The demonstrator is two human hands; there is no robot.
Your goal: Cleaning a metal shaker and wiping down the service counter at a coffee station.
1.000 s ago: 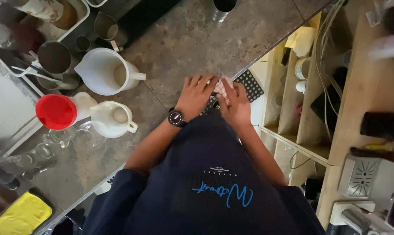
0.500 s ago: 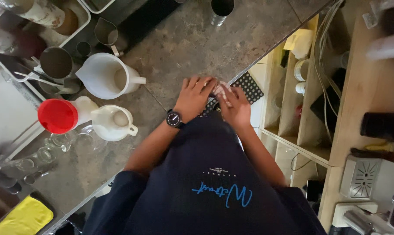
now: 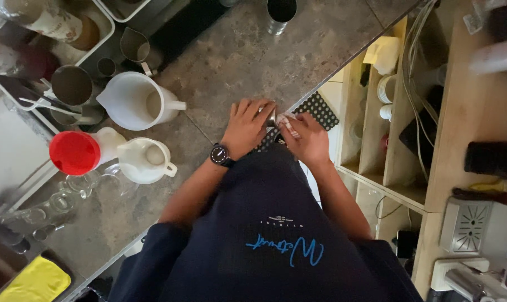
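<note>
Grey mottled stone counter, seen from above, with its front edge running diagonally from lower left to upper right. At that front edge, near the middle, both hands are brought together. The left hand, a dark wristwatch on its wrist, lies palm down with fingers spread on the counter; whether anything is gripped beneath it cannot be told. The right hand is curled just beside it, its fingers closed around a small pale object — too small and too hidden to identify — held right at the counter's edge, where the two hands touch. A black perforated mat shows just beyond the edge, partly under the hands.

Toward the counter's left side stand a large white jug and, nearer the front edge, a smaller white pitcher; a bottle with a red cap lies beside the pitcher. Clear glasses are grouped at the left edge. Metal pitchers stand farther back, and a steel cup at the far edge. A yellow cloth lies at the lower-left corner.
</note>
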